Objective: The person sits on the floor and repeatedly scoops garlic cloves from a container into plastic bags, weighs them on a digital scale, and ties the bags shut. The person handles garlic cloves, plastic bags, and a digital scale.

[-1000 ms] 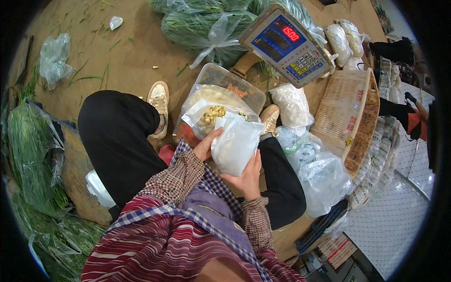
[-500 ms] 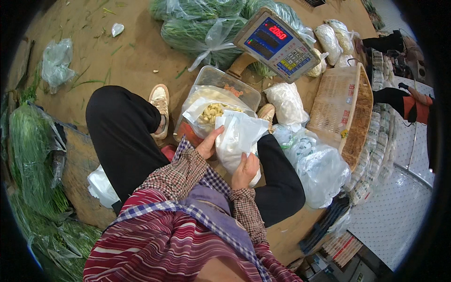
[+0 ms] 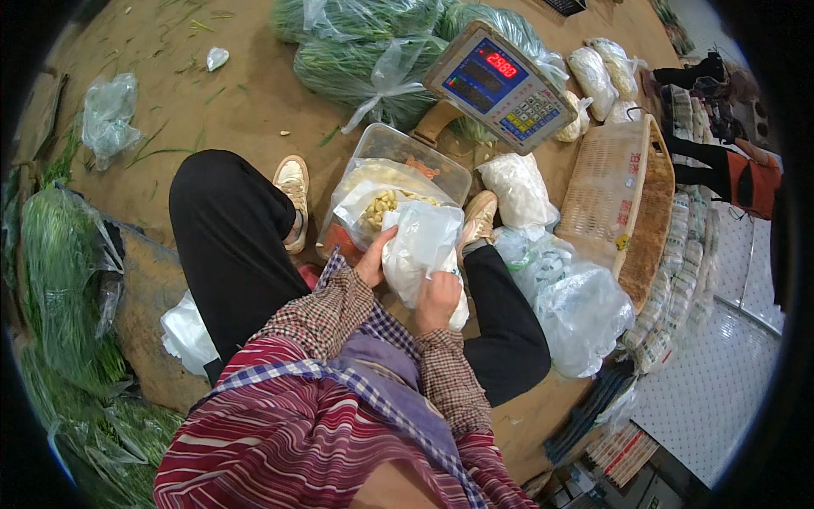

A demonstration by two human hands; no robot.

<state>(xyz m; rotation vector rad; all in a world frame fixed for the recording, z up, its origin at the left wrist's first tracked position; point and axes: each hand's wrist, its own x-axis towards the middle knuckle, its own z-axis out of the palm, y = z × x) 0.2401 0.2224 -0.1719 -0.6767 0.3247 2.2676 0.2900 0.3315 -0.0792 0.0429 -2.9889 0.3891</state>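
Between my knees, both hands grip a white plastic bag (image 3: 417, 254). My left hand (image 3: 373, 257) holds its left side, thumb on top. My right hand (image 3: 438, 301) is closed on its lower right part, the fingertips partly hidden. Just beyond it, an open clear bag (image 3: 350, 203) of pale yellow pieces that look like peeled garlic cloves (image 3: 380, 206) rests in a clear plastic tub (image 3: 459, 175). Behind the tub stands a digital scale's display panel (image 3: 500, 85), lit with red digits.
Bags of green stalks (image 3: 365, 78) lie beyond the tub. Right of it are a filled white bag (image 3: 519, 192), a heap of clear bags (image 3: 581, 310) and a wicker basket (image 3: 649, 229). More bagged greens (image 3: 64, 263) line the left. A person (image 3: 750, 182) is at far right.
The white bag and my hands have shifted slightly left, and my right hand has closed further over the bag. The scale's red digits have changed.
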